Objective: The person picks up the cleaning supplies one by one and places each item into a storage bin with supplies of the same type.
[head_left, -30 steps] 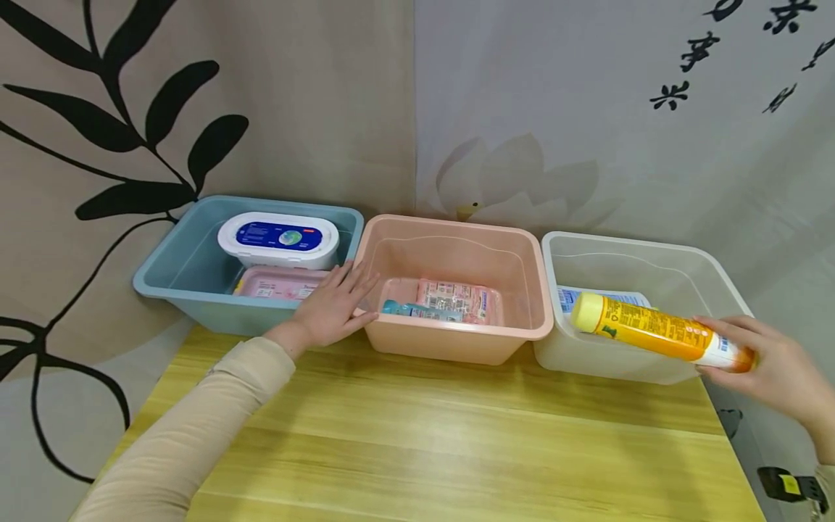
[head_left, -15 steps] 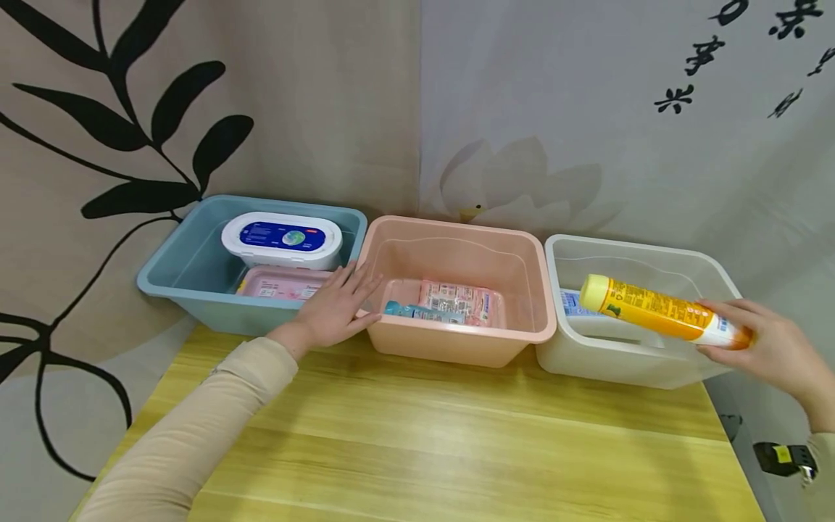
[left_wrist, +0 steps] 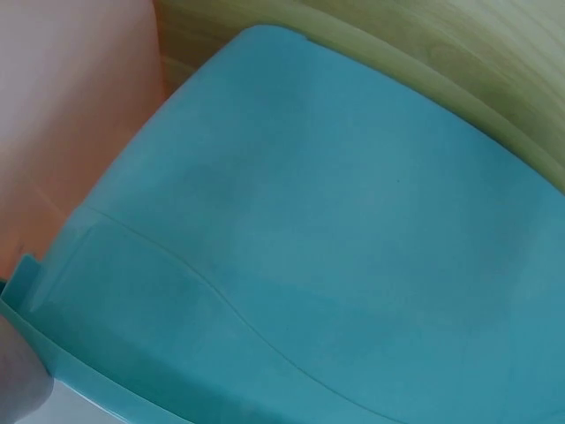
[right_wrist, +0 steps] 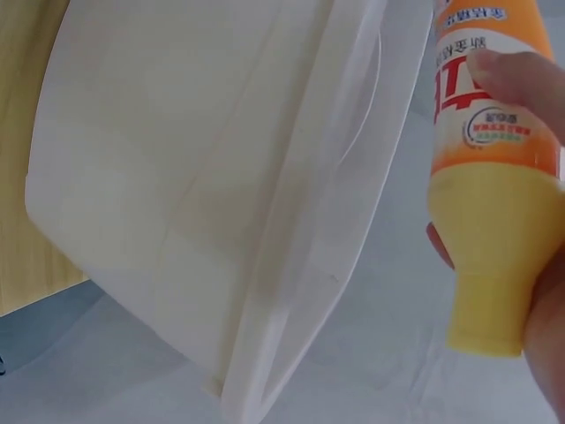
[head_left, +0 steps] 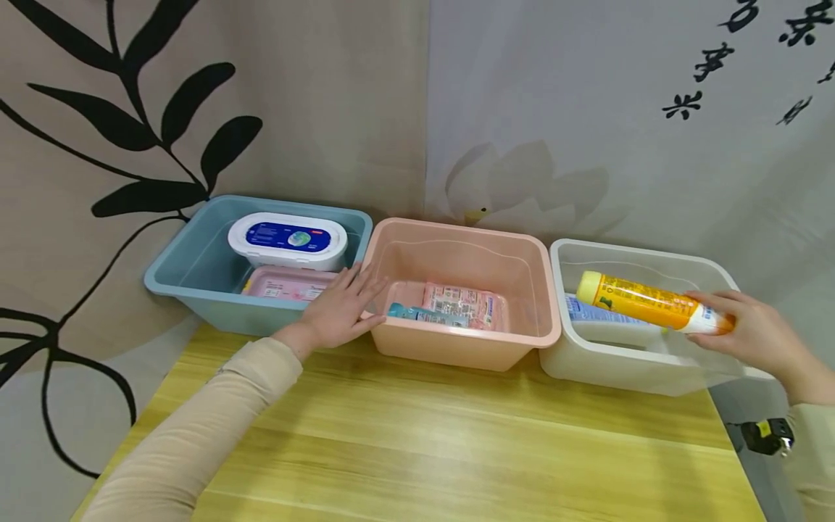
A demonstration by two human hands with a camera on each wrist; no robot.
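My right hand (head_left: 759, 337) grips the white-and-orange end of a yellow-and-orange bottle (head_left: 646, 301), held tilted above the white bin (head_left: 613, 362) with its yellow cap pointing left. In the right wrist view, a thumb lies across the label of the bottle (right_wrist: 494, 141), beside the bin's rim. My left hand (head_left: 335, 308) rests with extended fingers over the adjoining rims of the blue bin (head_left: 254, 308) and the peach bin (head_left: 450, 349). The left wrist view is filled mostly by the blue bin's outer wall (left_wrist: 309, 203).
Inside the blue bin are a white lidded box (head_left: 287, 239) and a pink pack (head_left: 287, 286). A pink packet (head_left: 459, 301) and a blue tube (head_left: 427, 316) lie in the peach bin; a blue-labelled pack (head_left: 600, 312) is in the white one. The wooden table (head_left: 443, 442) ends below the white bin's right side.
My right hand has brought the bottle a little left and upward, farther over the white bin. My left hand keeps its place on the rims. The head view has shifted slightly.
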